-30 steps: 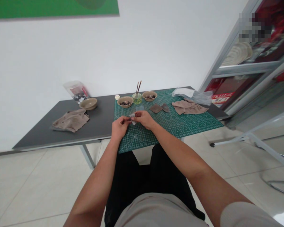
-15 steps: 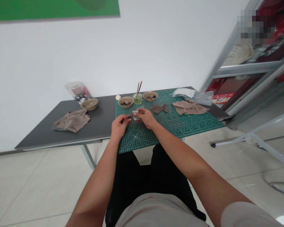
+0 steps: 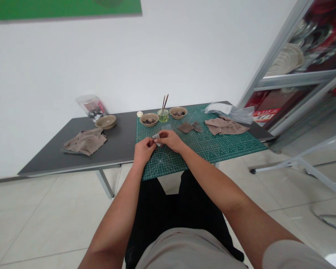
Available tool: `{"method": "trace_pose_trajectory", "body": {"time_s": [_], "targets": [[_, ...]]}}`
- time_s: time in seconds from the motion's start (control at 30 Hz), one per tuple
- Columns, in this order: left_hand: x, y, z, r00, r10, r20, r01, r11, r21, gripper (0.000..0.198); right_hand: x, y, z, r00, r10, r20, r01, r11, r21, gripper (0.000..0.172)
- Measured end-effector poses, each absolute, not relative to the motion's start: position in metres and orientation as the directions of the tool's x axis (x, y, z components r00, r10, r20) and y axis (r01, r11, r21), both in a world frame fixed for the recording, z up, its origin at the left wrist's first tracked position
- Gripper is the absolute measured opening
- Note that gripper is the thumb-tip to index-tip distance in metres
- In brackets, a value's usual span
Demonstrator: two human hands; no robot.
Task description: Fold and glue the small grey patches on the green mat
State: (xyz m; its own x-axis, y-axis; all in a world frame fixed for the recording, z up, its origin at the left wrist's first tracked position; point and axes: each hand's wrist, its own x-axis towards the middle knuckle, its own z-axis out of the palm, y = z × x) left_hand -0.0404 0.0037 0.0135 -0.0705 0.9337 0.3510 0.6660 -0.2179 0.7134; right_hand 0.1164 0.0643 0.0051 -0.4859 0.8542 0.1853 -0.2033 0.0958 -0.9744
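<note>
Over the near part of the green cutting mat (image 3: 226, 144), my left hand (image 3: 143, 150) and my right hand (image 3: 170, 140) meet fingertip to fingertip. Between them they pinch a small clear plastic piece (image 3: 156, 138), which looks like a tiny bag; what it holds is too small to make out. Both hands are closed in a pinch. Just beyond them stand two tan bowls (image 3: 149, 119) (image 3: 178, 112) of small dark pieces and a glass (image 3: 163, 115) with two thin sticks.
The grey table (image 3: 72, 157) carries a beige cloth (image 3: 85, 142) and an empty tan bowl (image 3: 105, 121) at left, with a clear jar (image 3: 91, 106) behind. Brown fabric scraps (image 3: 189, 127), another beige cloth (image 3: 225, 126) and a plastic bag (image 3: 229, 110) lie at right. A metal shelf (image 3: 296, 74) stands beside.
My hands have drawn closer together on the clear piece, which was held upright half a second ago and now lies lower between the fingertips.
</note>
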Motion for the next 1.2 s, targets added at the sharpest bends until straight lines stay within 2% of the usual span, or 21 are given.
{"method": "trace_pose_trajectory", "body": {"time_s": [0.13, 0.3, 0.5, 0.73, 0.9, 1.03, 1.2], "targets": [[-0.039, 0.002, 0.014, -0.073, 0.927, 0.368, 0.693, -0.218, 0.687, 0.013, 0.115, 0.066, 0.002, -0.458, 0.867, 0.195, -0.197, 0.115, -0.974, 0.039], [-0.041, 0.002, 0.012, -0.062, 0.922, 0.382, 0.61, -0.267, 0.746, 0.016, 0.115, 0.068, 0.0, -0.454, 0.873, 0.176, -0.294, 0.04, -0.955, 0.043], [-0.043, 0.001, 0.009, -0.054, 0.919, 0.391, 0.614, -0.278, 0.739, 0.016, 0.115, 0.065, 0.002, -0.468, 0.868, 0.168, -0.28, 0.034, -0.959, 0.044], [-0.042, 0.008, 0.002, -0.142, 0.915, 0.378, 0.329, -0.316, 0.89, 0.021, 0.116, 0.066, 0.003, -0.291, 0.942, 0.168, -0.262, 0.09, -0.961, 0.036], [-0.044, 0.013, 0.004, -0.169, 0.914, 0.368, 0.312, -0.305, 0.9, 0.022, 0.117, 0.069, 0.0, -0.199, 0.938, 0.283, -0.206, 0.242, -0.948, 0.027], [-0.046, 0.014, 0.005, -0.198, 0.902, 0.383, 0.316, -0.311, 0.896, 0.027, 0.117, 0.068, 0.002, -0.184, 0.951, 0.249, -0.267, 0.196, -0.944, 0.039], [-0.045, 0.014, 0.004, -0.173, 0.901, 0.397, 0.375, -0.313, 0.873, 0.023, 0.116, 0.065, 0.005, -0.154, 0.964, 0.217, -0.283, 0.167, -0.944, 0.036]]}}
